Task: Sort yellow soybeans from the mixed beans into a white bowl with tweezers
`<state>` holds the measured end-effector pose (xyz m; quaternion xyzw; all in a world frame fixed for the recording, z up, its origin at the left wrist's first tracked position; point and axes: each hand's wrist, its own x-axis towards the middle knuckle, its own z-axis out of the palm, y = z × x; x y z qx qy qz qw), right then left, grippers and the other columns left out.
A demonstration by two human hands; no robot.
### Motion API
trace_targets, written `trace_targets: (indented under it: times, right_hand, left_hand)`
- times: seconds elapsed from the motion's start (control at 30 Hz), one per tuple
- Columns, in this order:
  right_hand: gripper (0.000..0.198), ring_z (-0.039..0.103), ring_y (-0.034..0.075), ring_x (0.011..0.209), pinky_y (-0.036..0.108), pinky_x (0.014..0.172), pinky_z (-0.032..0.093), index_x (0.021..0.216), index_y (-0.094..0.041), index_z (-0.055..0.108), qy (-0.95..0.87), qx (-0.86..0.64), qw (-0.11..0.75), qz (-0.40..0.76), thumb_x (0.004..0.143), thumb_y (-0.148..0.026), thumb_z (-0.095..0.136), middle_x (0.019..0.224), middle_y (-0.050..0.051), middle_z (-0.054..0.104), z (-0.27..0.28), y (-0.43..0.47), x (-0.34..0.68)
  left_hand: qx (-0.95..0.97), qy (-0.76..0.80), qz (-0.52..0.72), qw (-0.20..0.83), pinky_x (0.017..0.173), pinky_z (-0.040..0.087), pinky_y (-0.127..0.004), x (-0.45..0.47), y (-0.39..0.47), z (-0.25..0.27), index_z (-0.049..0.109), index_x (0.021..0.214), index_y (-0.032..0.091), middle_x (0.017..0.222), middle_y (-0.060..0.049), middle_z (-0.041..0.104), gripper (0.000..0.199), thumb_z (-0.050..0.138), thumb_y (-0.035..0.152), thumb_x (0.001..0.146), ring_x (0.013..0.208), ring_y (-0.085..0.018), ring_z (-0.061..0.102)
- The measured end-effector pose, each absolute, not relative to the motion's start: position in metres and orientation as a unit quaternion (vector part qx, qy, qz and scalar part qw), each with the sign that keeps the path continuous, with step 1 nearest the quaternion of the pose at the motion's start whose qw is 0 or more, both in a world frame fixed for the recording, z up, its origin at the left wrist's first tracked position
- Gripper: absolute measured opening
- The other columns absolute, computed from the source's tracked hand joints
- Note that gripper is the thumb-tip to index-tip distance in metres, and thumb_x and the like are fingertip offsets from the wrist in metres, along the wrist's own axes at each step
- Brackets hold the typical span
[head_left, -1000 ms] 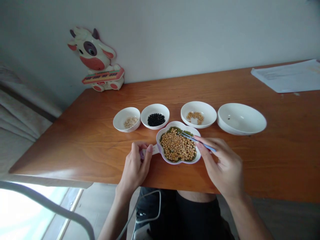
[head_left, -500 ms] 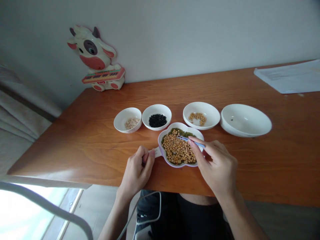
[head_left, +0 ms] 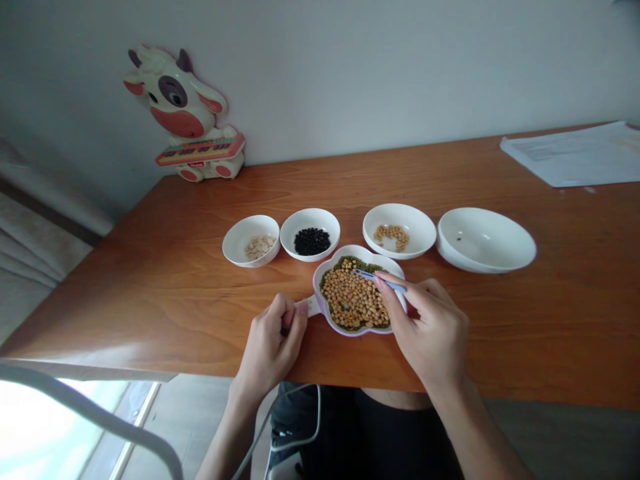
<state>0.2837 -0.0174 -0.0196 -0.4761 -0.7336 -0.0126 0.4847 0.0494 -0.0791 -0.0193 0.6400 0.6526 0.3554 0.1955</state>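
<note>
My left hand [head_left: 276, 337] is closed round the short handle of a white and lilac flower-shaped bowl [head_left: 321, 312] near the table's front edge. Tan soybeans [head_left: 350, 293] lie inside it over smaller green beans [head_left: 369, 265]. Between thumb and fingers, my right hand [head_left: 431, 327] pinches blue tweezers [head_left: 387, 281], whose tips are down among the soybeans. Behind stand four white bowls in a row: one with pale flat seeds [head_left: 260, 247], one with black beans [head_left: 312, 241], one with some soybeans [head_left: 393, 237], and a larger bowl [head_left: 487, 243] holding a single dark speck.
A cow-shaped toy keyboard [head_left: 193, 130] stands at the table's back left against the wall. White papers [head_left: 580, 155] lie at the back right. A pale cable [head_left: 320, 413] hangs over my lap below the wooden table's [head_left: 165, 293] front edge.
The view has shifted slightly, so everything sits a little further left in it. Both hands keep their grips, and the tweezer tips stay among the soybeans.
</note>
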Motion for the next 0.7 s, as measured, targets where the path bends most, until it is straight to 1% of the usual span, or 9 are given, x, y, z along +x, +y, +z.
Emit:
trace_targets:
  times: [0.3,0.5,0.7]
  right_hand:
    - [0.013,0.058,0.012,0.061,0.027,0.059,0.048,0.107,-0.019,0.081,-0.734,-0.477,0.483,-0.016,0.098,-0.023,0.073,0.073,0.001,0.074,-0.020,-0.017,0.284]
    - [0.016,0.058,0.013,0.063,0.028,0.062,0.051,0.110,-0.021,0.079,-0.731,-0.469,0.495,-0.017,0.095,-0.019,0.076,0.079,0.002,0.078,-0.020,-0.020,0.285]
    - [0.021,0.060,0.013,0.062,0.028,0.063,0.052,0.111,-0.020,0.079,-0.725,-0.456,0.514,-0.046,0.091,-0.014,0.078,0.083,0.003,0.080,-0.010,-0.019,0.291]
  left_hand:
    - [0.642,0.652,0.355,0.193,0.056,0.034,-0.022,0.049,-0.079,-0.020,0.033,0.076,0.023,0.065,0.008,0.037,0.036,0.050,0.033,0.106,0.056,-0.009,0.037]
    - [0.642,0.651,0.355,0.193,0.056,0.033,-0.023,0.050,-0.078,-0.019,0.032,0.075,0.023,0.064,0.008,0.037,0.036,0.050,0.032,0.105,0.056,-0.009,0.037]
    - [0.640,0.652,0.352,0.202,0.056,0.034,-0.023,0.050,-0.079,-0.018,0.032,0.076,0.024,0.064,0.008,0.039,0.036,0.050,0.033,0.106,0.056,-0.009,0.037]
